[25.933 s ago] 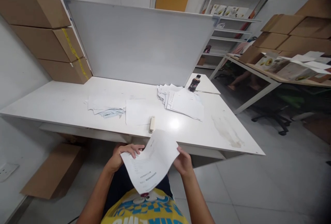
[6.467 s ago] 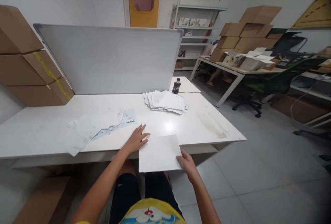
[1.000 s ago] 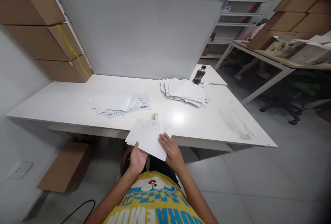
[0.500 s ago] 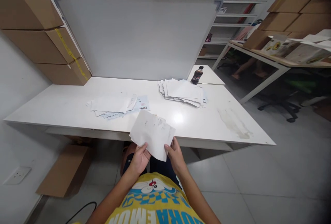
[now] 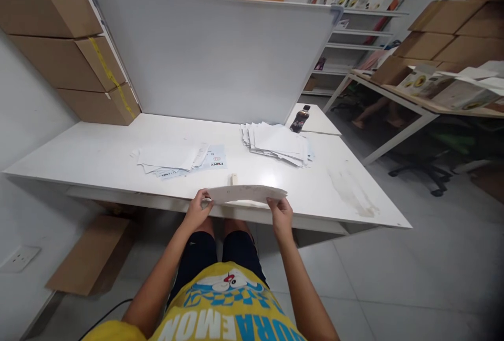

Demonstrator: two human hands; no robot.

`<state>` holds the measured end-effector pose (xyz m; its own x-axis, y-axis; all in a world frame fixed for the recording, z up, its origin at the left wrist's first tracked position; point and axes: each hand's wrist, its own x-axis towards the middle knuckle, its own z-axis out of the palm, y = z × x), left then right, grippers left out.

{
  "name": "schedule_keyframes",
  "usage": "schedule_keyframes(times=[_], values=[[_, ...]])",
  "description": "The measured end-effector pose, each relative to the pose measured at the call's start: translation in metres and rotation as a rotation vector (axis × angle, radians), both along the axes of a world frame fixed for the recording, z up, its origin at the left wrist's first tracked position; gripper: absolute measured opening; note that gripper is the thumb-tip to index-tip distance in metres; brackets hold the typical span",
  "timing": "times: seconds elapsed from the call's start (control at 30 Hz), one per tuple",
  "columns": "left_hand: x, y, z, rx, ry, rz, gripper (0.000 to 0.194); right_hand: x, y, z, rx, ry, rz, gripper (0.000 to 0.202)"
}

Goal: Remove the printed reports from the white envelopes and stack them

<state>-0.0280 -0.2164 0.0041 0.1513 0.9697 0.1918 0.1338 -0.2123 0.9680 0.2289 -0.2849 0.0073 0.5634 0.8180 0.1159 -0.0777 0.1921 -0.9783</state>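
Both of my hands hold a bundle of white paper sheets (image 5: 246,193) by its two ends, just over the front edge of the desk. The sheets are seen nearly edge-on and bow a little along their length. At the left end, my left hand (image 5: 199,209) pinches them between thumb and fingers. My right hand (image 5: 281,214) grips the right end the same way. Just behind the paper, a small pale block-like object (image 5: 234,179) shows on the desk; its lower part is hidden.
On the white desk (image 5: 98,147) lie a left paper pile (image 5: 169,155) with blue printed sheets and a larger right paper stack (image 5: 277,141). A dark drink bottle (image 5: 300,119) stands behind that stack. A whiteboard (image 5: 216,57) rises at the back, beside stacked cardboard boxes (image 5: 90,76).
The sheets have gone from tilted and face-up near my lap to nearly edge-on over the desk edge. My hands have moved up and farther apart. The small pale object now shows more.
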Motion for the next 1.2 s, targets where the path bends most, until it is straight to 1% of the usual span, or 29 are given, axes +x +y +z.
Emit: schedule_keyframes(times=[0.07, 0.1, 0.17, 0.23, 0.27, 0.37, 0.43, 0.53, 0.67, 0.77, 0.83, 0.93, 1.03, 1.13, 1.2], values=[[-0.003, 0.001, -0.001, 0.071, 0.215, -0.026, 0.03, -0.002, 0.005, -0.012, -0.014, -0.003, -0.008, 0.033], [-0.001, 0.001, -0.001, 0.09, 0.271, -0.038, 0.03, -0.003, 0.007, -0.017, -0.006, -0.007, -0.012, 0.034], [0.005, -0.001, 0.001, 0.115, 0.303, -0.035, 0.029, -0.002, 0.011, -0.02, 0.033, -0.029, -0.028, 0.037], [0.012, -0.002, 0.004, 0.12, 0.255, -0.012, 0.028, 0.002, 0.014, -0.018, 0.07, -0.057, -0.029, 0.037], [0.015, -0.001, 0.006, 0.11, 0.21, -0.001, 0.028, 0.005, 0.016, -0.015, 0.072, -0.066, -0.003, 0.037], [0.018, 0.004, 0.01, 0.054, 0.092, 0.037, 0.027, 0.012, 0.019, -0.005, 0.03, -0.077, 0.135, 0.037], [0.018, 0.008, 0.01, 0.03, 0.065, 0.068, 0.027, 0.012, 0.021, -0.002, 0.012, -0.086, 0.172, 0.04], [0.018, 0.005, 0.007, 0.001, 0.024, 0.075, 0.03, 0.008, 0.021, -0.004, 0.019, -0.129, 0.178, 0.043], [0.021, -0.011, 0.001, -0.05, -0.141, 0.053, 0.028, 0.005, 0.012, -0.01, 0.012, -0.166, 0.19, 0.05], [0.023, -0.02, 0.0, -0.036, -0.238, 0.13, 0.024, 0.008, 0.001, -0.007, -0.006, -0.149, 0.19, 0.05], [0.025, -0.02, 0.001, -0.021, -0.277, 0.168, 0.025, 0.01, -0.003, -0.001, 0.01, -0.155, 0.179, 0.048], [0.027, -0.009, 0.0, -0.04, -0.311, 0.157, 0.029, 0.011, 0.003, 0.003, 0.024, -0.189, 0.205, 0.052], [0.028, 0.0, -0.001, -0.048, -0.272, 0.155, 0.032, 0.01, 0.016, -0.004, -0.044, -0.208, 0.233, 0.054], [0.027, -0.004, 0.005, -0.055, -0.191, 0.153, 0.026, 0.008, 0.022, -0.012, -0.103, -0.2, 0.234, 0.05], [0.024, -0.013, 0.011, -0.058, -0.18, 0.15, 0.022, 0.006, 0.017, -0.011, -0.135, -0.208, 0.235, 0.048]])
